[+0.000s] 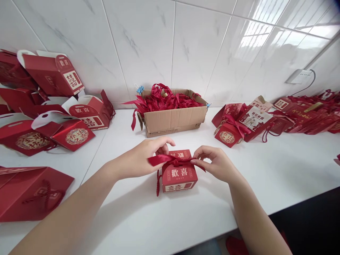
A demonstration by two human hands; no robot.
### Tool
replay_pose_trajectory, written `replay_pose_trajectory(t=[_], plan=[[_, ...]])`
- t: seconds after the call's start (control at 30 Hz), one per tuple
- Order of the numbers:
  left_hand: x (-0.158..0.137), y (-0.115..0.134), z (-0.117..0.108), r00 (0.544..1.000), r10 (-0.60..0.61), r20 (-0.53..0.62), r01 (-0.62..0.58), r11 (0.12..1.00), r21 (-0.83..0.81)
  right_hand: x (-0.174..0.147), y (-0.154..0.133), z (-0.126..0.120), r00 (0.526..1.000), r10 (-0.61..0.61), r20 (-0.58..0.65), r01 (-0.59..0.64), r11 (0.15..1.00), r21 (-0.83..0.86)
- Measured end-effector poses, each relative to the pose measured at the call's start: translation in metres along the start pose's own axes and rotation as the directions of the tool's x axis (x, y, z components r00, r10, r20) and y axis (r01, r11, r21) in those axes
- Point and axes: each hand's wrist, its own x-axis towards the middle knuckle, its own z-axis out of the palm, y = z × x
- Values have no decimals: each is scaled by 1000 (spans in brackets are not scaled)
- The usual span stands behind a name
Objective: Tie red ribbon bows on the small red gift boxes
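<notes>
A small red gift box [179, 177] with white and gold Chinese characters stands on the table before me. Across its top runs a dark red satin ribbon [177, 162], knotted in the middle. My right hand [209, 161] pinches the ribbon's right part between thumb and fingertips, a short tail hanging below. At the box's left upper side, my left hand [151, 157] has its fingers curled around the ribbon's left part; the loose end lies across the thumb side, and the fingertips are partly hidden. A twisted red cord [158, 184] hangs down the box's left side.
Behind the box, a cardboard carton [175, 120] holds a heap of red ribbons, with blue binder clips on its rim. Several red boxes [77, 136] crowd the left. More finished-looking boxes [228, 134] stand at right. A white socket [300, 76] is on the tiled wall.
</notes>
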Motion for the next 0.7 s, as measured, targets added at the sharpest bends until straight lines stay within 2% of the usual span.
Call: replay_pose_trajectory(t=[0.13, 0.27, 0.53, 0.63, 0.7], plan=[[-1, 1, -2, 1000, 5, -5, -5, 999, 32, -1, -2, -4, 1000, -31, 2, 31, 997, -73], [-1, 0, -2, 998, -37, -50, 41, 994, 98, -2, -1, -10, 999, -53, -8, 52, 989, -137], [-2, 2, -3, 996, -65, -66, 73, 988, 134, -4, -1, -15, 998, -60, 10, 61, 984, -166], [-2, 4, -3, 996, -66, -64, 73, 989, 125, -3, -1, -12, 991, -102, -90, 89, 986, -139], [-3, 5, -3, 997, -60, -57, 67, 990, 123, -4, -3, -8, 964, -186, -189, 165, 979, -122]])
